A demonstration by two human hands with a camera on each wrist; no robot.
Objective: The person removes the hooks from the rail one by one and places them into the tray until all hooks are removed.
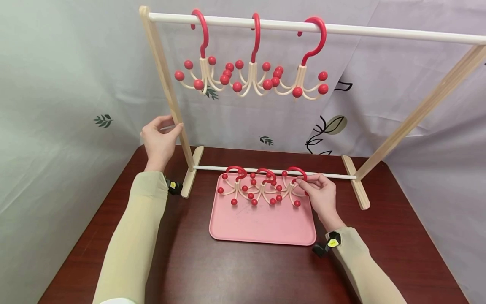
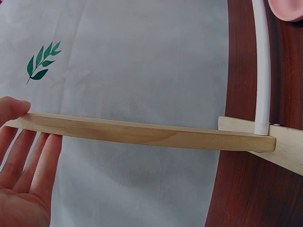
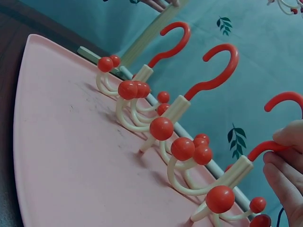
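Note:
My left hand (image 1: 159, 141) holds the left wooden post (image 2: 142, 133) of a hanging rack, thumb on one side and fingers on the other. With thumb and fingers, my right hand (image 1: 320, 196) pinches the red hook of the rightmost multi-arm hanger (image 3: 232, 175) on the pink tray (image 1: 262, 226). That hanger has cream arms tipped with red balls. Beside it on the tray stand a middle hanger (image 1: 263, 190) and a left hanger (image 1: 237, 188), hooks up. Three matching hangers, left (image 1: 205, 69), middle (image 1: 253, 71) and right (image 1: 301, 76), hang from the rack's white top rod (image 1: 379, 33).
A white lower rod (image 1: 212, 168) runs behind the tray between the rack's wooden feet, left (image 1: 193, 173) and right (image 1: 356, 183). The right post (image 1: 425, 112) slants up at the right. A patterned light cloth (image 1: 235, 122) hangs behind the dark red table (image 1: 228, 270).

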